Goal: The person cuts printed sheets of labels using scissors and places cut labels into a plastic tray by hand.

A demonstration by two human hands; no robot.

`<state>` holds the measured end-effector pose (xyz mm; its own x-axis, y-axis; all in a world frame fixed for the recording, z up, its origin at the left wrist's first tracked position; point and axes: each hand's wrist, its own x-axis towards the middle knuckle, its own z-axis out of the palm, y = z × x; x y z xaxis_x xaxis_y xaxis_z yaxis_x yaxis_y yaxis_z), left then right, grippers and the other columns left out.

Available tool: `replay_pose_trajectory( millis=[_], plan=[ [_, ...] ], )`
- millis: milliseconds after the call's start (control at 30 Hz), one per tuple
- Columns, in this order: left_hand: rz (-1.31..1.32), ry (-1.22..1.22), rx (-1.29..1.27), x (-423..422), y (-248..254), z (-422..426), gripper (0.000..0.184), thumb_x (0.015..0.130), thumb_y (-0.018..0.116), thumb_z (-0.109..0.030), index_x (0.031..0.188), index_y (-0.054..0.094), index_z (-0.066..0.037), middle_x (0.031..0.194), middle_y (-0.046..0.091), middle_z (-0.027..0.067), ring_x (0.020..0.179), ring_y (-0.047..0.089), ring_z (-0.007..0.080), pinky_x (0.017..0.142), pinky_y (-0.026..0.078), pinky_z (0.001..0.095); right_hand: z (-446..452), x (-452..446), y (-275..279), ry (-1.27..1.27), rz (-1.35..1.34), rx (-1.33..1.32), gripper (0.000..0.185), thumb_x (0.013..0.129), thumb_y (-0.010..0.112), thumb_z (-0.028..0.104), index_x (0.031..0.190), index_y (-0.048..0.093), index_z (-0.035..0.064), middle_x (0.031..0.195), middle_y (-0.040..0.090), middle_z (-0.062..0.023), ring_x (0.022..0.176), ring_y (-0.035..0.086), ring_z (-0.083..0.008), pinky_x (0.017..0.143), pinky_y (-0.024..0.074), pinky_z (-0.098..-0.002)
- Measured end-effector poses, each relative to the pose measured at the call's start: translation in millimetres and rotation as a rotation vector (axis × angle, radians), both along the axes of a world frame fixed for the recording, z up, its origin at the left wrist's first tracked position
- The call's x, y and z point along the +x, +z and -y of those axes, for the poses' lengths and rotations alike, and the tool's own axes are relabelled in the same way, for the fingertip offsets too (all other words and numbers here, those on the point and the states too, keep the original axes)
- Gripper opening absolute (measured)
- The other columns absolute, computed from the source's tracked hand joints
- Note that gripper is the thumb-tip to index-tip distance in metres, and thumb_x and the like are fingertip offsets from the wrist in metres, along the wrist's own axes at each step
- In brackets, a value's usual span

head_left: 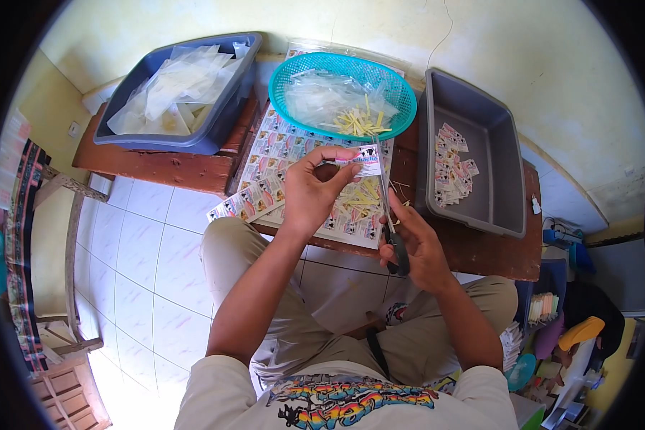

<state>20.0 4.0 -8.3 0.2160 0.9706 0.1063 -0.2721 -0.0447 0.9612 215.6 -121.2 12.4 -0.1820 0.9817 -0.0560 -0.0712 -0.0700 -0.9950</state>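
My left hand pinches a small printed label between thumb and fingers. In my right hand is a pair of scissors with black handles, the fingers wrapped round the grips. Its blades point up along the right edge of the label; whether they touch it I cannot tell. Under both hands lie printed label sheets, with a cut strip of labels at the left and thin yellowish paper offcuts scattered on top.
A teal basket at the back holds clear plastic bags and yellow offcuts. On the right, a grey tub contains several cut labels. A blue-grey tub of plastic pouches sits left on the wooden bench. Another person is at lower right.
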Motion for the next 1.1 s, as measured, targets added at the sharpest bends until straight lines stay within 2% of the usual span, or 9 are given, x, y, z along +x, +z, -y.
replay_pose_trajectory(
  millis=[367,667,1100],
  plan=[
    [0.007,0.018,0.026,2.0,-4.3,-2.2,0.023,0.094,0.079,0.0,0.117,0.073,0.002,0.104,0.08,0.0138,0.092,0.077,0.0141,0.072,0.057,0.0248,-0.3,-4.9,-1.6,-0.017,0.004,0.042,0.09,0.092,0.075,-0.007,0.168,0.03,0.0094,0.123,0.046,-0.0051,0.096,0.06,-0.0114,0.069,0.0603,-0.0259],
    [0.013,0.01,0.009,1.6,-4.7,-2.3,0.023,0.095,0.079,0.001,0.117,0.072,0.003,0.106,0.08,0.0137,0.093,0.077,0.015,0.077,0.06,0.0264,0.5,-7.1,-4.0,-0.034,-0.003,0.031,0.092,0.091,0.076,-0.007,0.169,0.029,0.0097,0.121,0.045,-0.0056,0.092,0.06,-0.0107,0.066,0.0614,-0.0258],
    [-0.007,0.02,0.032,1.6,-4.7,-2.7,0.025,0.094,0.079,0.0,0.118,0.073,0.003,0.109,0.08,0.0128,0.093,0.077,0.0146,0.077,0.059,0.0265,1.0,-8.5,-4.4,-0.039,0.001,0.042,0.09,0.092,0.077,-0.005,0.168,0.031,0.0087,0.121,0.046,-0.0061,0.092,0.06,-0.0109,0.065,0.0616,-0.0262]
  ],
)
